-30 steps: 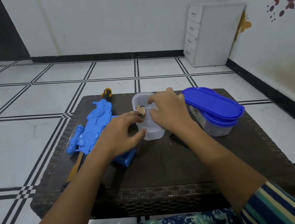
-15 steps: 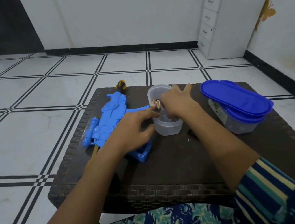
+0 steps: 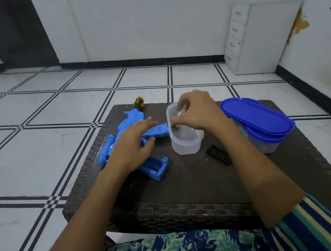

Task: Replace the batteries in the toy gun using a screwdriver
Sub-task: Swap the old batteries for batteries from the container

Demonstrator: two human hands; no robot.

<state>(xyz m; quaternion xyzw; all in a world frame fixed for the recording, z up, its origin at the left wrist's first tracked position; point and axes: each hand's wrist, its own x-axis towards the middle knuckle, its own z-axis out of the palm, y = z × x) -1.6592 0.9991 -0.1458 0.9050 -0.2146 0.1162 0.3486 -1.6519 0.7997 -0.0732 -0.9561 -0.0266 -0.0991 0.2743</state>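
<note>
The blue toy gun (image 3: 131, 122) lies on the left of the dark wicker table (image 3: 190, 185), its grip end (image 3: 159, 167) showing an open battery slot. My left hand (image 3: 135, 145) hovers over the gun with straight fingers and holds nothing. My right hand (image 3: 198, 112) reaches into the clear plastic tub (image 3: 185, 146), its curled fingertips pinching a small battery (image 3: 180, 113). Another battery (image 3: 175, 126) shows inside the tub under the fingers. The screwdriver's yellow and black handle (image 3: 139, 101) pokes out behind the gun. A black battery cover (image 3: 217, 155) lies right of the tub.
A blue-lidded clear container (image 3: 257, 121) stands at the table's right side, close to my right forearm. A tiny screw (image 3: 207, 159) lies beside the black cover. A white drawer unit (image 3: 254, 36) stands against the far wall on the tiled floor.
My left hand has let go at the tub's rim and drawn back left over the gun, fingers opened. My right hand has moved over and into the tub.
</note>
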